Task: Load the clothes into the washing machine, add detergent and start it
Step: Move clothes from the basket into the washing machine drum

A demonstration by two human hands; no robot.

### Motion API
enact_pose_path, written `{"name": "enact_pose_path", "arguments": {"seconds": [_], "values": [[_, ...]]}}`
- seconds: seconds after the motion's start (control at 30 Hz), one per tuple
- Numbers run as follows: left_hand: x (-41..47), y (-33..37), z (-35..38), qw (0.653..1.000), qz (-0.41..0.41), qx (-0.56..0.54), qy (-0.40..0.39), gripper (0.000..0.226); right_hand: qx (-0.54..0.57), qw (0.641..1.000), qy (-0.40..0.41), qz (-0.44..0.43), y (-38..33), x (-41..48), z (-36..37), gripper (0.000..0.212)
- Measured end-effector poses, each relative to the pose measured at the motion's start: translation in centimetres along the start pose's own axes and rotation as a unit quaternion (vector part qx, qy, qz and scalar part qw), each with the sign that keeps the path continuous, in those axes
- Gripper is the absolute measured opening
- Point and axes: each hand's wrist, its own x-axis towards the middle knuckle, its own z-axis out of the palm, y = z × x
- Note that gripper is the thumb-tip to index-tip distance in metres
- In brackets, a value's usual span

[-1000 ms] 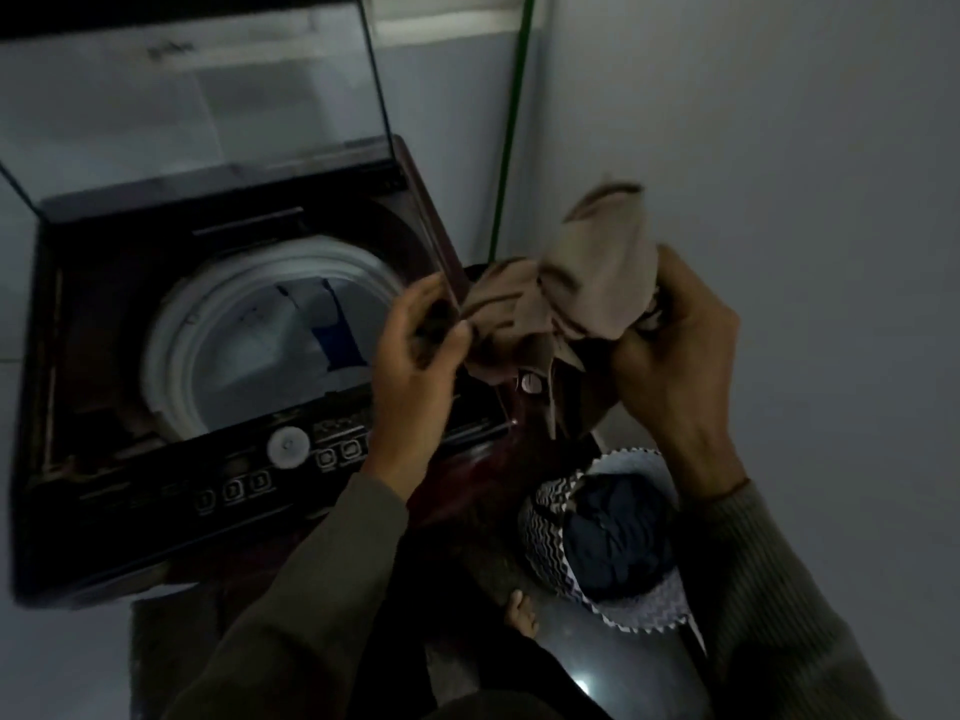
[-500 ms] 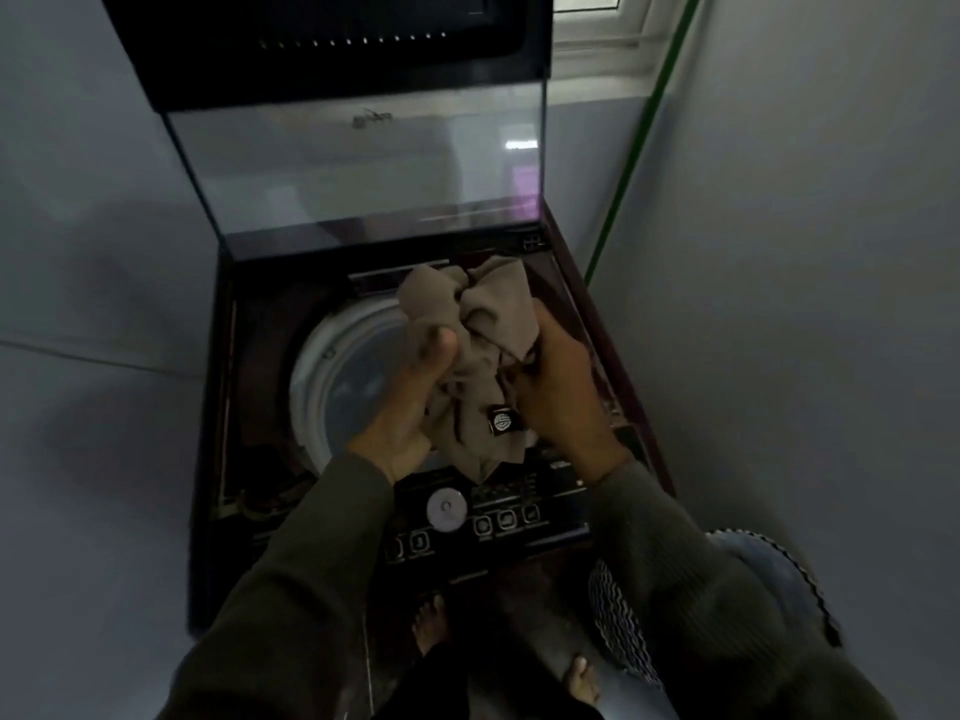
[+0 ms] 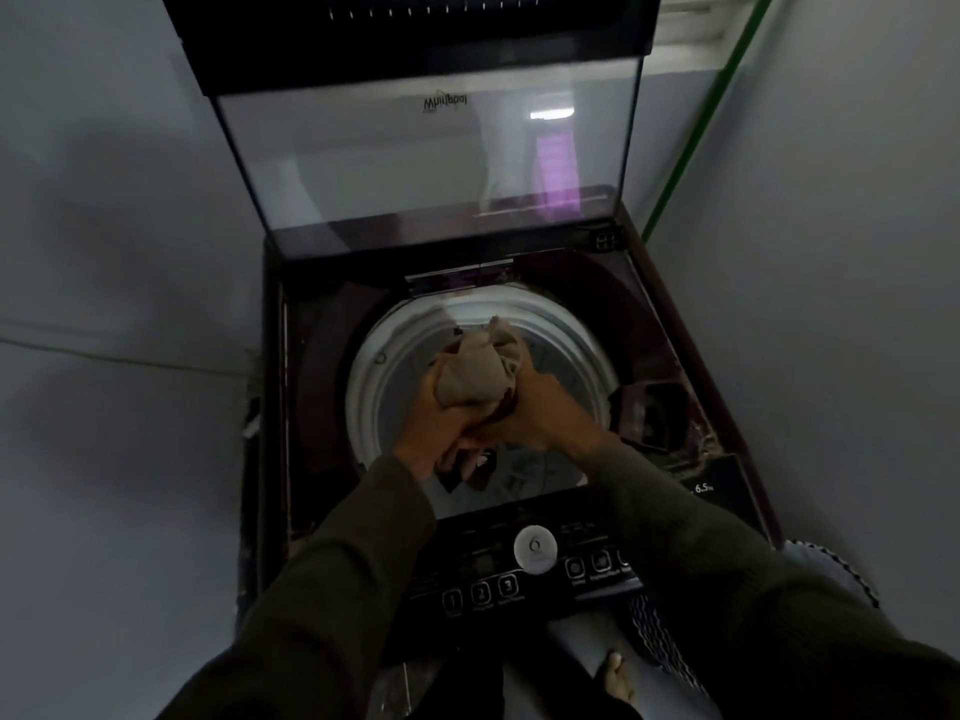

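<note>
A dark top-loading washing machine (image 3: 291,407) stands in front of me with its glass lid (image 3: 426,163) raised. Its round drum opening has a pale rim (image 3: 363,402). A bunched beige garment (image 3: 475,374) is held right over the drum, with a dark part of it hanging below my hands. My left hand (image 3: 434,433) grips it from the left and my right hand (image 3: 543,415) from the right, the two hands pressed together.
The control panel (image 3: 530,569) with a white round button and several keys lies along the near edge. A patterned laundry basket (image 3: 665,636) stands at the lower right by my bare foot (image 3: 618,678). Walls close in on both sides; a green pipe (image 3: 691,132) runs up the right corner.
Both hands carried the beige garment from above the basket at the right, leftward and forward over the panel, and down to the drum opening. My view swung to face the machine.
</note>
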Motion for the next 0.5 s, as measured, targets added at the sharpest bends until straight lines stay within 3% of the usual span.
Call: {"name": "enact_pose_path", "arguments": {"seconds": [0.1, 0.2, 0.3, 0.4, 0.5], "values": [[0.9, -0.6, -1.1, 0.993, -0.112, -0.024, -0.04, 0.061, -0.017, 1.0, 0.0, 0.021, 0.3, 0.8, 0.8, 0.105], [1.8, -1.3, -2.3, 0.993, -0.1, 0.023, -0.056, 0.073, -0.061, 0.997, -0.003, 0.052, 1.0, 2.0, 2.1, 0.096], [2.6, -1.3, -3.6, 0.988, -0.14, 0.024, -0.057, 0.09, -0.109, 0.993, -0.014, 0.044, 1.5, 3.7, 3.2, 0.079], [3.8, -1.8, -4.7, 0.981, -0.134, 0.133, -0.053, 0.058, -0.116, 0.993, -0.031, 0.016, 1.1, 5.0, 3.7, 0.061], [5.0, -2.9, -5.8, 0.967, -0.1, 0.23, -0.052, 0.052, -0.093, 0.993, -0.075, 0.011, 1.6, 6.3, 4.9, 0.072]]}}
